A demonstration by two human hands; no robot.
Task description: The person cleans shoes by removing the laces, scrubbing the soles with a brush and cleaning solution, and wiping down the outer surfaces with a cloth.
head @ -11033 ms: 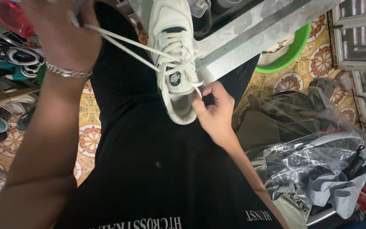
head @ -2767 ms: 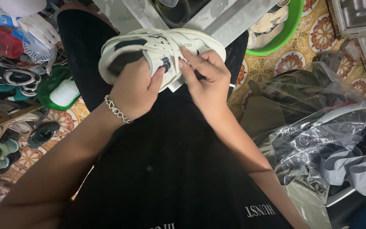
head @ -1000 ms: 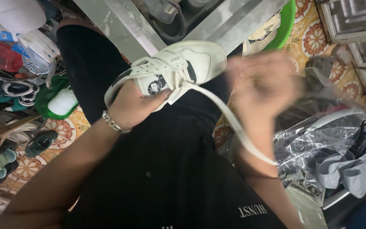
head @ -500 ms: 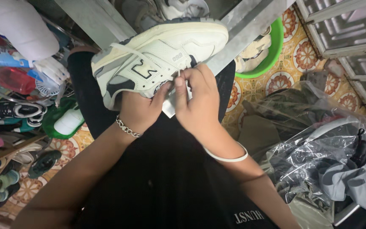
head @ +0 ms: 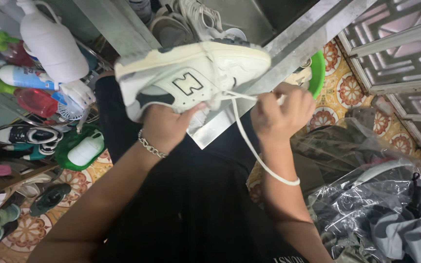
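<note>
Left hand [head: 169,129] grasps the white sneaker [head: 191,78] from below, lifted over the lap, just in front of the metal trough's edge [head: 288,44]. Right hand [head: 281,112] pinches the white lace [head: 249,146] (slack looping over the wrist). Best pulled taut, evenly, shoe held steady.

Lace [head: 249,146] end hidden inside right hand [head: 281,114]; left hand [head: 169,126] fingers behind sneaker [head: 191,78].
</note>
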